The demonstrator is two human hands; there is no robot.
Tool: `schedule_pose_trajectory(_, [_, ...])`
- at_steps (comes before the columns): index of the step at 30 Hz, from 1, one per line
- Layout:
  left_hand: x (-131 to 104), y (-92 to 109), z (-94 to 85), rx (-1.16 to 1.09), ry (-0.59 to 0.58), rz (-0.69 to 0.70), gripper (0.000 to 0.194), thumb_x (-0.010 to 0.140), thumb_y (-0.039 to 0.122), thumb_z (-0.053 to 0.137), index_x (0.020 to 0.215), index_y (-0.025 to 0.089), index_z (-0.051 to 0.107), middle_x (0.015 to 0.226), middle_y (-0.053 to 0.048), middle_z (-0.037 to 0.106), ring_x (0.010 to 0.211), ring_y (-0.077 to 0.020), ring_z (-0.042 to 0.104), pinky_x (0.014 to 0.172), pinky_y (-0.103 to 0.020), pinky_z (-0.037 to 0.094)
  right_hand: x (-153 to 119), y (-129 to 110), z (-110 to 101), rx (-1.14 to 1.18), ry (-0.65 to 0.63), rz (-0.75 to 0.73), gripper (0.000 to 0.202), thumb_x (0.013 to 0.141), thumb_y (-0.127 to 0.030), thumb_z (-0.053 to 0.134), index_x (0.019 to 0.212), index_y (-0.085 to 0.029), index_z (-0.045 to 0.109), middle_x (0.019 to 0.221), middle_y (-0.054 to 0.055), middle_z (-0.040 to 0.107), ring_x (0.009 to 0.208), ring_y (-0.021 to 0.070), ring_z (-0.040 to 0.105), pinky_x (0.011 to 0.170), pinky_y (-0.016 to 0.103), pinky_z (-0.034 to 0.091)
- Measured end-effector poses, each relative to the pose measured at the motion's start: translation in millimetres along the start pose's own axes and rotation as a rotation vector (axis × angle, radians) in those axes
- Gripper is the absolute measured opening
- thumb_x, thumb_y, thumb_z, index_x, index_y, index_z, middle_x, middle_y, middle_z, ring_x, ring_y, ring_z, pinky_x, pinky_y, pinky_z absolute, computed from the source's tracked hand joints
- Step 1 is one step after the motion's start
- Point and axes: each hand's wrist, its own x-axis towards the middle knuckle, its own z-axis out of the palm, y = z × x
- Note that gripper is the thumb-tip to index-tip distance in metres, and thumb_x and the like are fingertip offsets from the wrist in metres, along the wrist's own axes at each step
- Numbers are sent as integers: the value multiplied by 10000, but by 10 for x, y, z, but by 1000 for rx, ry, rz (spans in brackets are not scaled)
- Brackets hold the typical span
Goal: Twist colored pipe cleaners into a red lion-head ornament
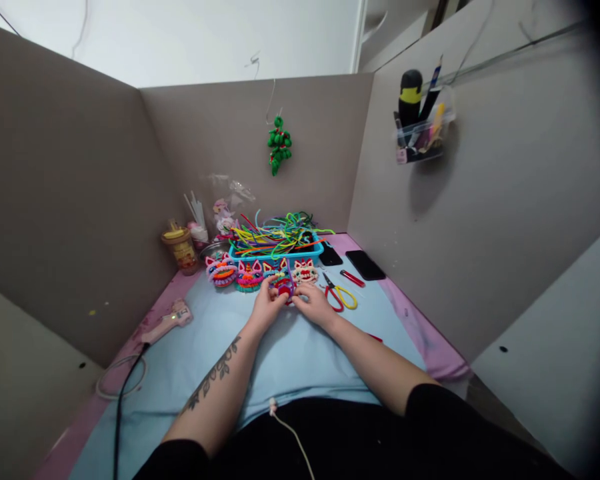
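My left hand [267, 305] and my right hand [316, 307] meet over the blue cloth, fingers pinched around a small red and purple pipe cleaner piece [285, 291]. A purple stem sticks up from it; the fingers hide much of its shape. Just beyond stand several fuzzy animal heads made of pipe cleaners, among them a pink and purple one [221, 270], a pink one [249, 275] and a white and red one [305, 271]. Scissors [349, 297] with red and yellow handles lie right of my right hand.
Behind the heads, a blue basket [280, 259] holds loose pipe cleaners. A red cutter [353, 279] and a black phone [365, 265] lie at right. At left are a glue gun [170, 321] with a black cord and a drink cup [182, 252]. Grey partitions [205, 127] surround the table.
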Motion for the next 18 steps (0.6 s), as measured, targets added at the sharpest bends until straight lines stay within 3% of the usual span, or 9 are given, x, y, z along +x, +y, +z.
schedule_pose_trajectory(9, [-63,25,-53,368,-53,197,483,777,228,517,1244,187,401,622,42,443,523,-104,442,534,-221,359,32,11,24,274,-5,312,188,719,-347,573,672,-166,591,658,-11,550,617,121,496,587,241,401])
schedule_pose_trajectory(14, [-86,23,-54,403,-59,191,515,760,194,526,1262,212,416,678,0,513,572,-142,487,591,-256,394,18,1,37,312,22,312,199,713,-336,562,603,-175,524,587,-31,491,584,118,458,566,239,379])
schedule_pose_trajectory(18, [-87,10,-50,320,-32,176,533,735,185,554,1252,219,425,823,-49,585,706,-178,550,695,-295,429,4,-37,39,212,93,224,172,718,-282,541,586,-185,487,609,-25,477,624,132,464,569,240,371])
